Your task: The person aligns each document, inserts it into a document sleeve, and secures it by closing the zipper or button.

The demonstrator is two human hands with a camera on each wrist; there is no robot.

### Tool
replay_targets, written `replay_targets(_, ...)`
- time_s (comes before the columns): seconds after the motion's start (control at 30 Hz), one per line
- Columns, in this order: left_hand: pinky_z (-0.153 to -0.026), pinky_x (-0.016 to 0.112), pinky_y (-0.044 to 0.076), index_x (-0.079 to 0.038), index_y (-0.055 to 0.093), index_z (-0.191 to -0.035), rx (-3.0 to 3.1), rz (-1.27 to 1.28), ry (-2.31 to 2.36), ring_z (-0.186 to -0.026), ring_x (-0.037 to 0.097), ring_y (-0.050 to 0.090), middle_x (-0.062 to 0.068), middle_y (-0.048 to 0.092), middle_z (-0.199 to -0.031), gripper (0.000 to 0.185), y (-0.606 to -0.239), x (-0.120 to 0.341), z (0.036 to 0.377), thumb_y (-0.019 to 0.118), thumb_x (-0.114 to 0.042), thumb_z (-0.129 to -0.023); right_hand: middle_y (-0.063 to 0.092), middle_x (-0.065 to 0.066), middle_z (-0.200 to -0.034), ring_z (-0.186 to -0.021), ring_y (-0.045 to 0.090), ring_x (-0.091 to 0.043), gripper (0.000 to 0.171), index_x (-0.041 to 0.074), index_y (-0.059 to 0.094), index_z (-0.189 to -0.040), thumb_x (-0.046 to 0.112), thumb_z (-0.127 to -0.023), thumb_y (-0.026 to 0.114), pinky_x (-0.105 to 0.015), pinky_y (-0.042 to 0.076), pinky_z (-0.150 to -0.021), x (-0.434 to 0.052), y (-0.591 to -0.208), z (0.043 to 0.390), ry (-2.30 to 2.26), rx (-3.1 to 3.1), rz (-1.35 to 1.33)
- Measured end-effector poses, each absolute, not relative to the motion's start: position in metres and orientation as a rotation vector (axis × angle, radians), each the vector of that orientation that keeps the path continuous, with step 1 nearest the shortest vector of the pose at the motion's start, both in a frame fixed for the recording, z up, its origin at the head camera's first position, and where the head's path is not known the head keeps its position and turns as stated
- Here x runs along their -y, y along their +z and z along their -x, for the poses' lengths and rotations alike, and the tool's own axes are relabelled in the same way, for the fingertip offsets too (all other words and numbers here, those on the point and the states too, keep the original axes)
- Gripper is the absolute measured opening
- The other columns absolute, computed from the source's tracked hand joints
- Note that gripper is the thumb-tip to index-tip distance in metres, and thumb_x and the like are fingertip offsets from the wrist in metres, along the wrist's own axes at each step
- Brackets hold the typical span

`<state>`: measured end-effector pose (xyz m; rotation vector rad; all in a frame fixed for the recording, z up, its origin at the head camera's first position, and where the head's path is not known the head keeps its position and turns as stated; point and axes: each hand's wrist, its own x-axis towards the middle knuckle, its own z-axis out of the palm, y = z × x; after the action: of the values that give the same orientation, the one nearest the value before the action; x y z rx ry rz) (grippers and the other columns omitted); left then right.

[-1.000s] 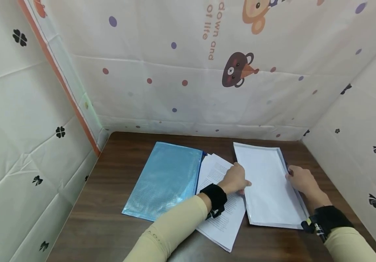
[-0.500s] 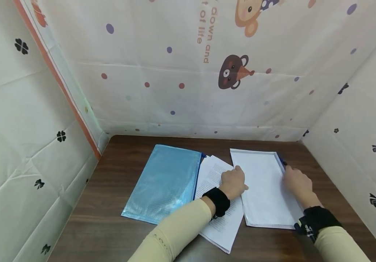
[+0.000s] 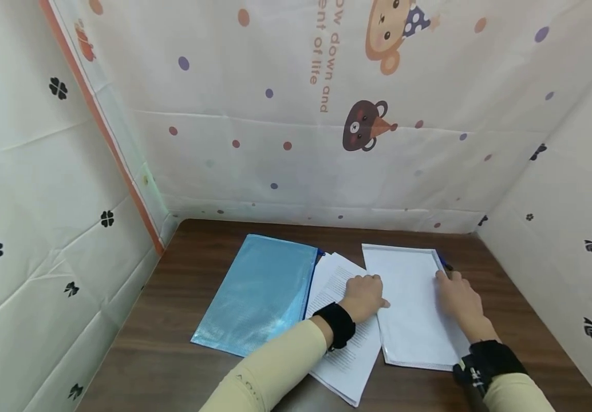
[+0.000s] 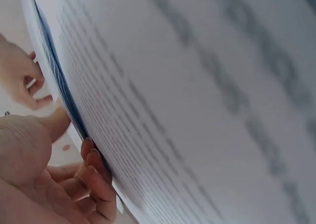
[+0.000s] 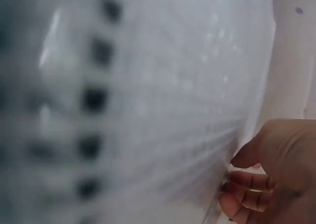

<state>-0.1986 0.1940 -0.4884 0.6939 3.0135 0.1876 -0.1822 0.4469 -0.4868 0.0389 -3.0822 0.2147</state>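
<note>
A white mesh zip pouch, with white paper showing through it, lies at the right of the table. My left hand pinches its left edge; in the left wrist view the thumb lies on one side and the curled fingers on the other. At the right edge my right hand holds the pouch between thumb and fingertips, seen in the right wrist view beside the mesh. A blue zip end sticks out near the far right corner. Printed sheets lie under my left wrist.
A blue mesh zip pouch lies flat on the left, touching the printed sheets. The brown wooden table is bordered by patterned cloth walls at the back and both sides.
The white mesh pouch has shifted slightly toward me and to the left, with both hands on it. My right hand has moved left with its edge. The head view has tilted up a little.
</note>
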Motion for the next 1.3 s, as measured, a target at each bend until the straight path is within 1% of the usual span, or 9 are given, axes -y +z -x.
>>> replay_targets(0.1, -0.071, 0.029, 0.054, -0.015, 0.072, -0.121, -3.002, -0.752, 0.250, -0.089, 0.013, 0.069, -0.002, 0.074, -0.103, 0.056, -0.492, -0.182, 0.202, 0.073, -0.063, -0.094, 0.045, -0.047, -0.130, -0.106, 0.056, -0.060, 0.036, -0.012, 0.052, -0.137, 0.002, -0.104, 0.052, -0.069, 0.052, -0.074, -0.446, -0.488, 0.181, 0.314, 3.073, -0.004)
replay_targets(0.17, -0.072, 0.027, 0.055, -0.015, 0.072, -0.124, -2.992, -0.811, 0.310, -0.091, 0.012, 0.068, -0.001, 0.074, -0.105, 0.056, -0.492, -0.173, 0.206, 0.071, -0.063, -0.096, 0.047, -0.045, -0.130, -0.106, 0.057, -0.058, 0.038, -0.012, 0.053, -0.136, 0.002, -0.101, 0.057, -0.069, 0.051, -0.076, -0.445, -0.486, 0.180, 0.346, 3.057, 0.031)
replay_targets(0.33, -0.088, 0.025, 0.055, -0.017, 0.066, -0.144, -2.970, -0.901, 0.547, -0.112, 0.012, 0.066, 0.001, 0.070, -0.128, 0.062, -0.483, -0.147, 0.220, 0.065, -0.062, -0.100, 0.045, -0.045, -0.133, -0.111, 0.053, -0.061, 0.054, -0.011, 0.042, -0.148, 0.006, -0.100, 0.060, -0.071, 0.050, -0.078, -0.434, -0.475, 0.180, 0.369, 3.004, 0.095)
replay_targets(0.43, -0.097, 0.031, 0.053, -0.023, 0.061, -0.150, -3.034, -0.858, 0.542, -0.124, 0.017, 0.058, 0.003, 0.061, -0.139, 0.064, -0.466, -0.119, 0.232, 0.063, -0.064, -0.100, 0.042, -0.045, -0.136, -0.115, 0.049, -0.063, 0.062, -0.009, 0.035, -0.155, 0.012, -0.102, 0.059, -0.071, 0.049, -0.081, -0.416, -0.466, 0.183, 0.337, 2.952, 0.058)
replay_targets(0.53, -0.107, 0.040, 0.047, -0.025, 0.055, -0.154, -3.143, -0.796, 0.414, -0.135, 0.024, 0.047, 0.006, 0.051, -0.148, 0.068, -0.450, -0.085, 0.243, 0.062, -0.066, -0.100, 0.039, -0.045, -0.143, -0.124, 0.043, -0.065, 0.067, -0.005, 0.031, -0.160, 0.021, -0.105, 0.058, -0.076, 0.044, -0.088, -0.394, -0.457, 0.187, 0.297, 2.900, -0.010)
replay_targets(0.73, -0.122, 0.058, 0.029, -0.025, 0.045, -0.162, -3.317, -0.659, 0.393, -0.154, 0.037, 0.029, 0.014, 0.036, -0.166, 0.088, -0.434, -0.015, 0.256, 0.058, -0.078, -0.094, 0.033, -0.039, -0.157, -0.143, 0.033, -0.061, 0.074, 0.001, 0.032, -0.163, 0.034, -0.104, 0.063, -0.080, 0.032, -0.107, -0.339, -0.443, 0.196, 0.218, 2.783, -0.191)
replay_targets(0.93, -0.123, 0.067, 0.016, -0.032, 0.028, -0.169, -3.276, -0.602, 0.494, -0.160, 0.040, 0.014, 0.013, 0.024, -0.174, 0.096, -0.433, 0.033, 0.244, 0.048, -0.085, -0.092, 0.021, -0.032, -0.169, -0.155, 0.017, -0.053, 0.092, 0.009, 0.028, -0.168, 0.055, -0.098, 0.067, -0.077, 0.016, -0.118, -0.284, -0.443, 0.197, 0.219, 2.781, -0.354)
replay_targets(1.1, -0.122, 0.073, 0.013, -0.032, 0.025, -0.170, -3.280, -0.587, 0.507, -0.161, 0.042, 0.008, 0.010, 0.018, -0.176, 0.096, -0.436, 0.048, 0.230, 0.046, -0.086, -0.093, 0.018, -0.027, -0.172, -0.158, 0.011, -0.050, 0.099, 0.013, 0.028, -0.169, 0.068, -0.094, 0.063, -0.076, 0.009, -0.120, -0.262, -0.446, 0.193, 0.256, 2.793, -0.403)
replay_targets(1.3, -0.122, 0.073, 0.010, -0.029, 0.026, -0.170, -3.238, -0.477, 0.520, -0.162, 0.043, 0.003, 0.012, 0.014, -0.177, 0.098, -0.448, 0.057, 0.218, 0.044, -0.086, -0.093, 0.018, -0.024, -0.173, -0.159, 0.010, -0.048, 0.099, 0.013, 0.029, -0.168, 0.071, -0.094, 0.060, -0.074, 0.007, -0.121, -0.250, -0.448, 0.195, 0.266, 2.820, -0.447)
